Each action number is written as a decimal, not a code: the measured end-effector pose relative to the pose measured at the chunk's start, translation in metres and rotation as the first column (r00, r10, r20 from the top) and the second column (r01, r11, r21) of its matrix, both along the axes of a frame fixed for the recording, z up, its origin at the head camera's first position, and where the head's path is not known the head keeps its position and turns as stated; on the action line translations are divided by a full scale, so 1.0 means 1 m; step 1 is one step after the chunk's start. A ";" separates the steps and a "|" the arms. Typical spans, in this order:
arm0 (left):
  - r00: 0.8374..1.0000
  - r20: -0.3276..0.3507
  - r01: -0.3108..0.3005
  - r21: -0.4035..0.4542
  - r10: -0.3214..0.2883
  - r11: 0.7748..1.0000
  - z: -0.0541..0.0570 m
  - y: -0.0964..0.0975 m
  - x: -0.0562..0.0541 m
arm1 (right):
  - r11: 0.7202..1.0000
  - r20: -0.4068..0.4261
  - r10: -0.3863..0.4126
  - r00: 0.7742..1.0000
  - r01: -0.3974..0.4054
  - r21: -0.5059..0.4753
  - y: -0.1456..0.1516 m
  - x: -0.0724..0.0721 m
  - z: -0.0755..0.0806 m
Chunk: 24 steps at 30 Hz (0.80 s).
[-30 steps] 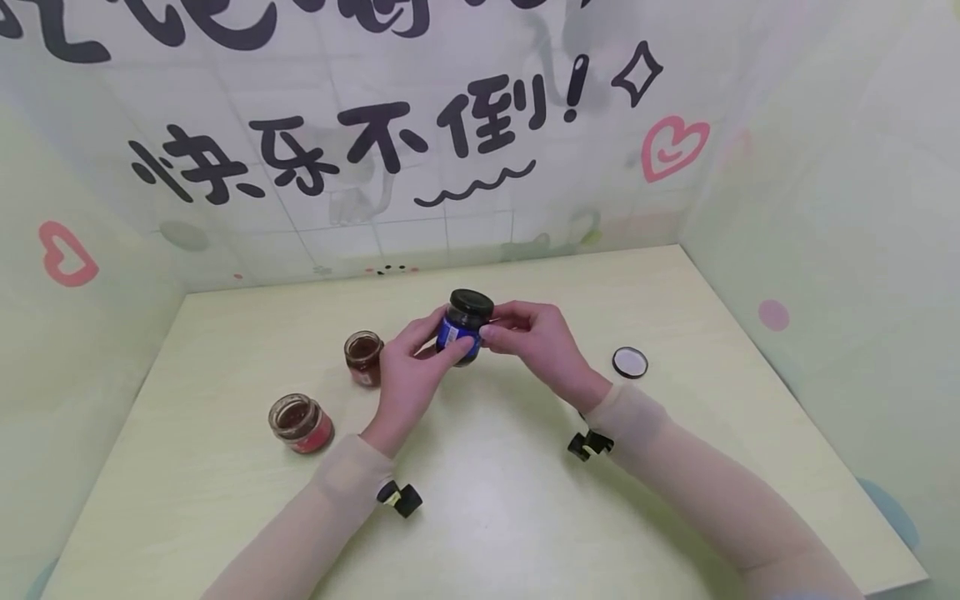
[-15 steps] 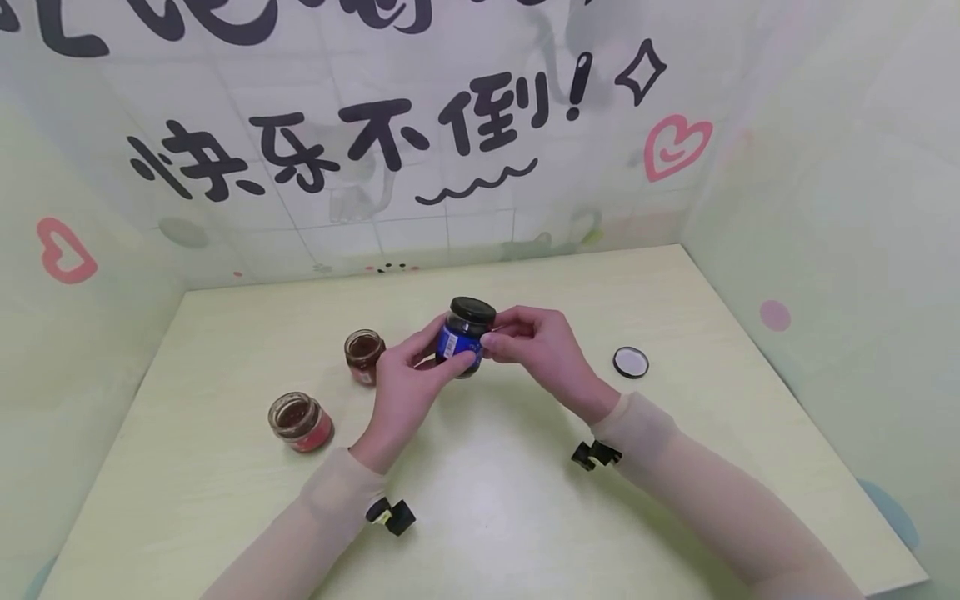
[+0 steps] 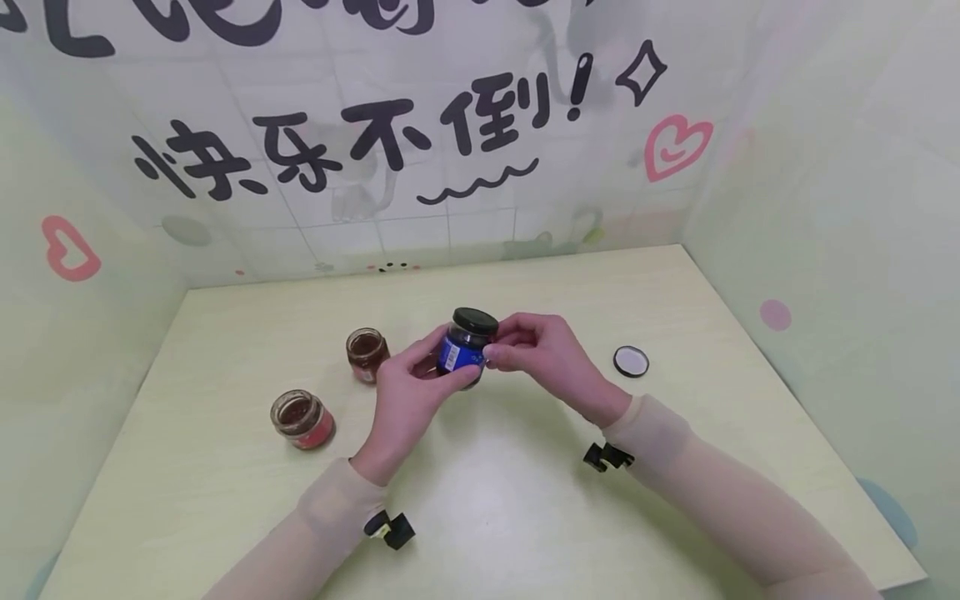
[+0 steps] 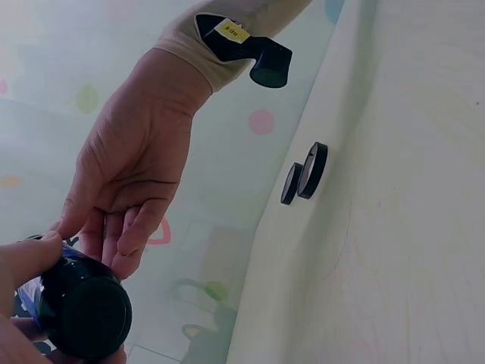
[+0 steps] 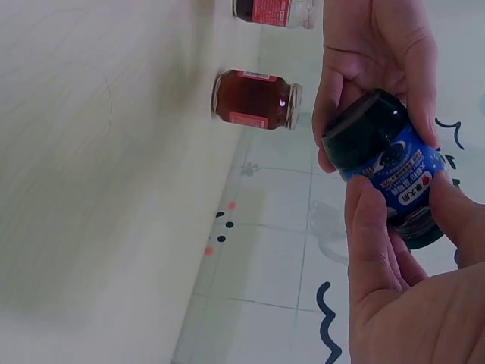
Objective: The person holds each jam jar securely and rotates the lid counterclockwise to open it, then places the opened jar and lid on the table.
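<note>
A glass jar with a blue label (image 3: 459, 355) and a dark screw lid (image 3: 476, 321) is held up over the table, slightly tilted. My left hand (image 3: 405, 396) grips it round the lower body, thumb across the front of the label. From the other side my right hand (image 3: 551, 360) pinches the jar's label side between thumb and fingers. Its dark base faces the left wrist view, while white print on the label (image 5: 405, 171) shows in the right wrist view. The lid is on the jar, and no fingers lie on it.
Two lidless jars with reddish-brown contents, a nearer jar (image 3: 311, 432) and a farther jar (image 3: 365, 367), stand left of my left hand. A loose lid (image 3: 632, 362) lies right; the left wrist view shows a second lid (image 4: 290, 183) beside it. Printed walls enclose the table (image 3: 480, 533).
Both hands have brought the jar slightly lower and nearer to me, and more of its label now shows in the head view. The open jars and the loose lid have stayed put.
</note>
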<state>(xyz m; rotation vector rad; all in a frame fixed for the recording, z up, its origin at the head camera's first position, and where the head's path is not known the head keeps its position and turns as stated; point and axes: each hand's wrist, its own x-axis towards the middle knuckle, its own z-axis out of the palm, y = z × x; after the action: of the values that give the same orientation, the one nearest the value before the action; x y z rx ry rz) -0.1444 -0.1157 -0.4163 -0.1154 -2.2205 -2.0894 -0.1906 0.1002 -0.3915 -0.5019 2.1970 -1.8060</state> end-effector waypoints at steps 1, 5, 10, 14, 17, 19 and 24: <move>1.000 0.004 -0.003 -0.003 0.003 1.000 -0.001 0.000 0.001 | 0.999 -0.004 0.012 1.000 -0.012 0.032 0.001 0.000 0.001; 1.000 0.016 -0.018 -0.015 0.018 1.000 -0.005 0.000 0.003 | 0.992 -0.011 0.053 0.999 -0.051 0.116 0.006 -0.001 0.007; 0.998 0.044 -0.042 -0.045 0.044 0.998 -0.008 0.001 0.008 | 0.988 -0.018 0.101 0.995 -0.099 0.120 0.007 -0.003 0.012; 0.998 0.050 -0.030 -0.064 0.034 0.997 -0.009 0.005 0.012 | 0.981 -0.050 0.111 0.993 -0.102 0.163 0.005 -0.004 0.016; 0.999 0.036 -0.037 -0.096 0.041 0.995 -0.011 0.008 0.015 | 0.966 -0.097 0.104 0.990 -0.078 0.246 0.002 -0.004 0.018; 0.998 0.024 -0.047 -0.120 0.050 0.992 -0.012 0.009 0.016 | 0.947 -0.146 0.102 0.984 -0.051 0.316 0.000 -0.003 0.019; 0.999 -0.015 -0.049 -0.143 0.047 0.988 -0.013 0.012 0.019 | 0.869 -0.308 0.117 0.944 0.052 0.492 -0.007 -0.001 0.019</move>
<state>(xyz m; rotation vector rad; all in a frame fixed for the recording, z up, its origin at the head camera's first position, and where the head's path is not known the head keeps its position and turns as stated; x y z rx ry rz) -0.1256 -0.1034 -0.4297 -0.0826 -2.3411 -1.8989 -0.1913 0.0936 -0.3726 -0.7552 2.7266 -1.1188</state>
